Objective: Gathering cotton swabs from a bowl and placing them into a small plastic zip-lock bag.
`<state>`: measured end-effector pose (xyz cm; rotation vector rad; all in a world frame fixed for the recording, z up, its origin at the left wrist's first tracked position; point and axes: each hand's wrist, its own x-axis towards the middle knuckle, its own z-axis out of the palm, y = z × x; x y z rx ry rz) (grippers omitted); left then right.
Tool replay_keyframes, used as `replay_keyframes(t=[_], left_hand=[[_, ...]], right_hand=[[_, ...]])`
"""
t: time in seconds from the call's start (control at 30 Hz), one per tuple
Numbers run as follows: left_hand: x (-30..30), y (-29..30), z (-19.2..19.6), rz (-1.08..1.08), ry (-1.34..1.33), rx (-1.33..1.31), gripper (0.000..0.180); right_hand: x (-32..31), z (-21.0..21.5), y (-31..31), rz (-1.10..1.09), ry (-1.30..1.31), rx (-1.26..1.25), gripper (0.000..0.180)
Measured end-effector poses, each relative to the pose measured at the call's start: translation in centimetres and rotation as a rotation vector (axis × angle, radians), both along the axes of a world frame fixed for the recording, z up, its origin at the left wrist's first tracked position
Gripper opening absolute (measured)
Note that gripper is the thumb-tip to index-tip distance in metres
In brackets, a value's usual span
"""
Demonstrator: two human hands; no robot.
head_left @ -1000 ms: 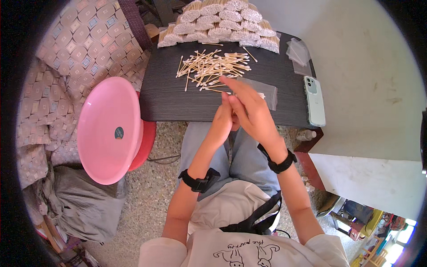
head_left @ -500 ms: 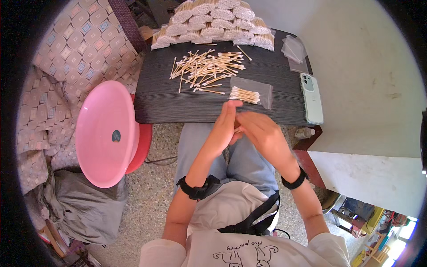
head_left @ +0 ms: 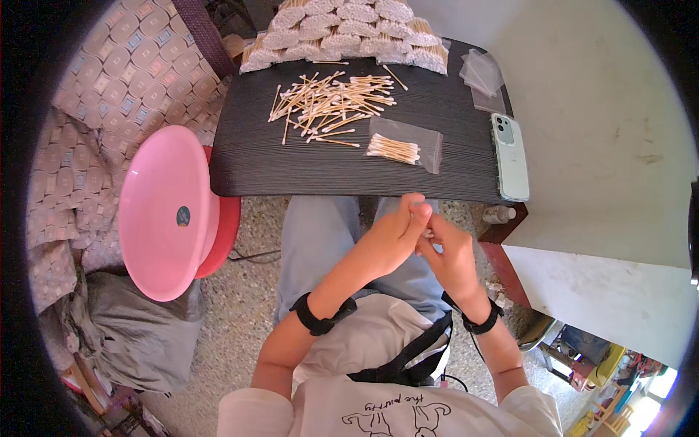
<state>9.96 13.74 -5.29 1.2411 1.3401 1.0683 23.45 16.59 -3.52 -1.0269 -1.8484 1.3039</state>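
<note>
Over my lap, just off the table's near edge, my left hand (head_left: 397, 234) and my right hand (head_left: 453, 253) are pressed together. Both are closed around a few cotton swabs (head_left: 428, 234), whose white tips peek out between the fingers; the rest is covered by the hands. Beyond them on the dark table, a clear plastic bag (head_left: 431, 154) lies flat with a small row of cotton swabs (head_left: 393, 148) on or in it; I cannot tell which. A loose heap of cotton swabs (head_left: 331, 102) spreads farther back, left of the bag.
Packed bundles of swabs (head_left: 357, 33) are stacked along the far edge of the table (head_left: 291, 171). Clear plastic bags (head_left: 482, 75) and a pale green phone (head_left: 510, 156) lie at the right, near the wall. A pink basin (head_left: 164, 218) stands to the left.
Both hands have drawn back from the table edge and shifted right, closing more tightly together. The view has moved slightly; the swabs on the table look unchanged.
</note>
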Motion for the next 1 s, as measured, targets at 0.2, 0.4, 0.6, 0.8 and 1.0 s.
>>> replay_keyframes(t=[0.2,0.4,0.6,0.8,1.0], left_hand=[[-1.5,-0.3,3.0,-0.034,-0.032,-0.3,0.06],[-0.9,-0.3,0.4,0.205,-0.419,-0.144,0.062],[-1.0,-0.2,0.0,0.124,-0.714,-0.153,0.059],[-0.7,-1.3,0.8,0.187,-0.451,0.023,0.043],[-1.4,-2.7,0.0,0.247,0.309,0.256,0.03]], right_hand=[[0.4,1.2,0.2,0.15,-0.105,0.134,0.011],[-0.3,1.4,-0.5,-0.049,-0.015,-0.098,0.01],[-1.5,0.4,-0.9,-0.025,0.004,0.137,0.012],[-0.6,1.0,0.1,0.0,-0.062,0.224,0.013],[-1.2,1.1,-0.8,0.022,-0.092,0.2,0.016]])
